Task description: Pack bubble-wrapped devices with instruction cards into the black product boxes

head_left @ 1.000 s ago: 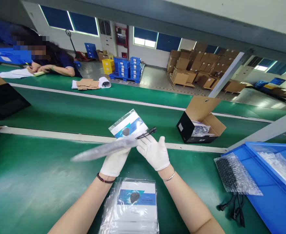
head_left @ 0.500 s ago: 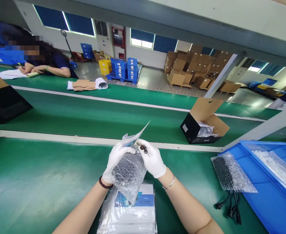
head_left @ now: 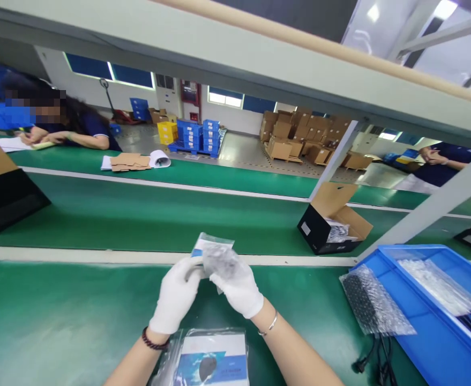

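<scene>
Over the last half second the wrapped item has come up from over the stack of packets and now sits between the two hands, above the far edge of the near surface. The dark plugs that showed by the right hand are out of sight, and the packet now shows at the item's far left. The view has also tipped upward, so the stack lies lower in it.

The left hand has its fingers curled onto the packet's near left edge. The right hand has its fingers closed around the item from the near right; blur hides the exact grip.

For the work in hand, this suggests that packet and item are being handled as a pair, with neither set down. To the right, nothing seems altered: the open box stands on the far surface with wrapped contents, and a second wrapped item leans against the blue bin, cables hanging out at its near end.
</scene>
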`<state>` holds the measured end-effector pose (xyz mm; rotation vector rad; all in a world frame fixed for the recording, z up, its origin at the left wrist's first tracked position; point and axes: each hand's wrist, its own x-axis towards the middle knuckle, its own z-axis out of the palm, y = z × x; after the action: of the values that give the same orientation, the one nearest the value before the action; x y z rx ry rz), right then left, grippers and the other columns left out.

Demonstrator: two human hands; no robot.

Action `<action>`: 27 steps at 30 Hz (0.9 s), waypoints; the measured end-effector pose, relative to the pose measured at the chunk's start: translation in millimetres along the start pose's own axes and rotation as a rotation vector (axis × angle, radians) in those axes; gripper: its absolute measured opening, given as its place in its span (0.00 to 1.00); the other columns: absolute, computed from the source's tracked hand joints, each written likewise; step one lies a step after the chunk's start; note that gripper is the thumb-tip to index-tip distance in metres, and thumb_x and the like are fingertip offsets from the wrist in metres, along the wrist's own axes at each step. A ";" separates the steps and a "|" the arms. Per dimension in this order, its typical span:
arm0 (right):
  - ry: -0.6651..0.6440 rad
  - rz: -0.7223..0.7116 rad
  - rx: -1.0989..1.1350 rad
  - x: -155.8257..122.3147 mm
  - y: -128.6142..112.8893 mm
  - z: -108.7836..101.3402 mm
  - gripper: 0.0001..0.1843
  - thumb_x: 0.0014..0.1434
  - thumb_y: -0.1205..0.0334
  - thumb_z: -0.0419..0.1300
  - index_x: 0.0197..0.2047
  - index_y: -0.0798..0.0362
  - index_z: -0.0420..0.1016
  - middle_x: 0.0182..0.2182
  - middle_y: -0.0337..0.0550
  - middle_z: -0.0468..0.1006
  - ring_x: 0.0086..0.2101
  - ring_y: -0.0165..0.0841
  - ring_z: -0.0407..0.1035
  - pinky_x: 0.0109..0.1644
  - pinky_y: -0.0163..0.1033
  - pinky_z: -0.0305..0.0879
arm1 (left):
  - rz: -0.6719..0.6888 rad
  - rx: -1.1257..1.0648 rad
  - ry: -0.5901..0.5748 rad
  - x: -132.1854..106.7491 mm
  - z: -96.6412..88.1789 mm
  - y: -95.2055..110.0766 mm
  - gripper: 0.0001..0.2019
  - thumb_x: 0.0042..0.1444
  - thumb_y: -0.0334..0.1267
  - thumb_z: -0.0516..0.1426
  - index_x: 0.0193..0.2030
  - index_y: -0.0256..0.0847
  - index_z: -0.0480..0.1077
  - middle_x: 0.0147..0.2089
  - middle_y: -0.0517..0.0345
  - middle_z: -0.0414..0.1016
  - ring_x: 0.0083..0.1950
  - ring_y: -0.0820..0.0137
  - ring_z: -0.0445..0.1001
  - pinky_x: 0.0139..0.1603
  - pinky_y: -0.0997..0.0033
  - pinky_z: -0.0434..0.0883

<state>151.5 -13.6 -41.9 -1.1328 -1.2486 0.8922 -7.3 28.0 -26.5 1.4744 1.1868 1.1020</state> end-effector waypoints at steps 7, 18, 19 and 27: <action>-0.058 0.169 0.554 19.5 33.4 -8.0 0.27 0.42 0.52 0.73 0.45 0.52 0.76 0.47 0.47 0.80 0.50 0.44 0.72 0.62 0.54 0.62 | -0.047 0.212 0.118 10.6 -20.5 -6.2 0.18 0.46 0.50 0.53 0.37 0.43 0.76 0.47 0.52 0.79 0.55 0.51 0.73 0.60 0.56 0.67; 0.146 0.169 0.685 27.1 92.3 -4.3 0.29 0.35 0.57 0.77 0.43 0.52 0.79 0.43 0.44 0.82 0.47 0.43 0.74 0.58 0.50 0.66 | -0.178 0.530 -0.105 36.9 -18.7 -47.5 0.22 0.50 0.59 0.53 0.38 0.45 0.77 0.46 0.52 0.81 0.48 0.51 0.77 0.49 0.59 0.72; 0.139 0.174 0.674 26.8 91.9 -5.2 0.28 0.36 0.56 0.76 0.43 0.53 0.79 0.43 0.44 0.82 0.47 0.43 0.74 0.58 0.50 0.65 | -0.164 0.533 -0.123 37.7 -20.9 -49.4 0.21 0.50 0.59 0.54 0.36 0.46 0.76 0.45 0.54 0.81 0.47 0.52 0.77 0.47 0.60 0.73; 0.116 0.191 0.604 25.3 95.2 -5.8 0.33 0.34 0.56 0.77 0.45 0.55 0.78 0.44 0.46 0.81 0.48 0.44 0.73 0.59 0.52 0.63 | -0.069 0.610 -0.176 39.2 -25.3 -71.6 0.23 0.49 0.63 0.53 0.26 0.43 0.70 0.26 0.59 0.74 0.30 0.62 0.72 0.32 0.69 0.70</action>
<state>168.0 32.6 -127.5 -0.8047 -0.7049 1.2247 -38.6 78.0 -88.3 1.9206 1.5099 0.5623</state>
